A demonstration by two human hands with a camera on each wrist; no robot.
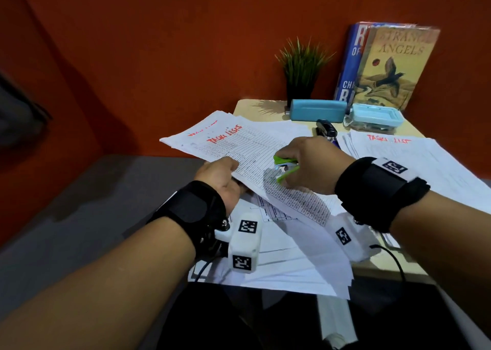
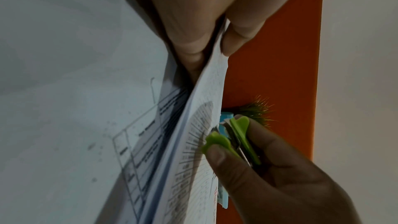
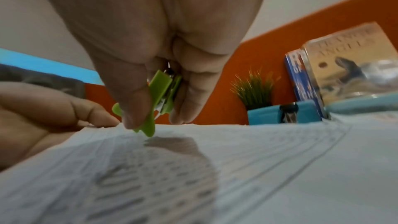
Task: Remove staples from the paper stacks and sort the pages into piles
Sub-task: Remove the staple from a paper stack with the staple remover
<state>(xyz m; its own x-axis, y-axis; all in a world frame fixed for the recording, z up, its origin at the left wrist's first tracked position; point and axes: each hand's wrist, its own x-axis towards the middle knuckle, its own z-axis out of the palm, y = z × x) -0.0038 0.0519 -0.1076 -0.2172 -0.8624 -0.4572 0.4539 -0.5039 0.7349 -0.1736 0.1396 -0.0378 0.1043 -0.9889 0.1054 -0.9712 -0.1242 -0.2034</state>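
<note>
Left hand (image 1: 220,179) pinches the near-left edge of a printed paper stack (image 1: 265,163), thumb on top and fingers beneath, holding it lifted off the loose pages (image 1: 292,264) on the desk (image 1: 249,107). Right hand (image 1: 310,163) squeezes a green staple remover (image 1: 285,167) between thumb and fingers, just above the stack's face. A second pile (image 1: 414,158) lies at three o'clock. At twelve o'clock stand a plant (image 1: 301,70), two books (image 1: 390,65) and blue cases (image 1: 317,110).

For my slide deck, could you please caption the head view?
Left hand holds a printed paper stack while right hand pinches a green staple remover above it.
</note>
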